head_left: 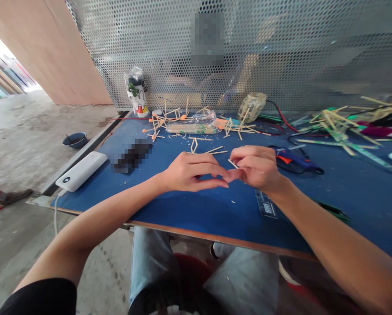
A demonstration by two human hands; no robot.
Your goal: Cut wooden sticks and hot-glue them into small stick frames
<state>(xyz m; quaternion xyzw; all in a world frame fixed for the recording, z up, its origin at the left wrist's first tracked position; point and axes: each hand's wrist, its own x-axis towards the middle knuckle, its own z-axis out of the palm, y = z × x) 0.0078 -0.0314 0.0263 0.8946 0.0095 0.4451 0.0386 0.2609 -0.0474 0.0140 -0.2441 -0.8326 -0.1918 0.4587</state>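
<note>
My right hand [256,168] is closed, its thumb and fingers pinching a short thin wooden stick [233,164] whose pale end sticks out toward the left. Beside it, my left hand [196,171] has its fingers stretched out, with a narrow gap above the thumb. Its fingertips meet the fingers of my right hand, and I see nothing held in it. Just beyond the hands, several loose sticks [215,151] and a small diamond-shaped stick frame [195,145] lie on the blue tabletop [182,210]. To the right of my right hand rests a blue glue gun [296,161] with an orange trigger.
Stick structures with orange tips [154,127], a bagged stick bundle [191,128] and a jar [252,106] line the back. Behind them rises a perforated metal panel [163,48]. A white power bank [81,171] lies left; more sticks [338,127] and cables are right.
</note>
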